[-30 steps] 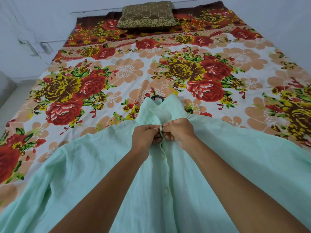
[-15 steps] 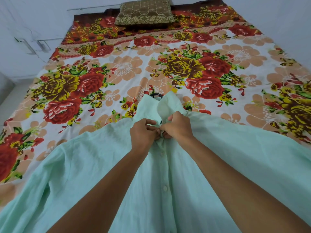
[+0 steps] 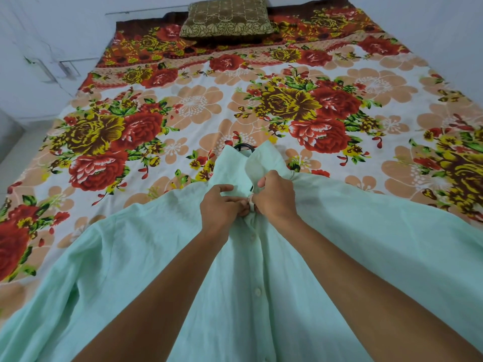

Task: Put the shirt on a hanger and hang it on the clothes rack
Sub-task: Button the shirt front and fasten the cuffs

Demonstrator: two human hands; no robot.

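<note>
Lying flat across the lower half of the frame, the mint-green shirt [image 3: 352, 244] is spread front-up on the bed [image 3: 198, 105], with its collar pointing toward the centre of the frame and its sleeves fanned out to the lower left and right edges. Both hands meet at the top of the button placket, just below the collar. The left hand [image 3: 222, 207] has its fingers [image 3: 236, 203] curled, pinching the left edge of the placket. The right hand [image 3: 275, 197] has its fingers clenched on the right edge, pinching the fabric around a small pale button [image 3: 251, 202]. 2 more buttons show on the placket lower down. The black hanger [image 3: 242, 147] is inside the shirt; only its hook shows, protruding from the collar at the centre of the frame. A brown patterned pillow [image 3: 227, 18] rests on the floral bedsheet at the top centre.
</note>
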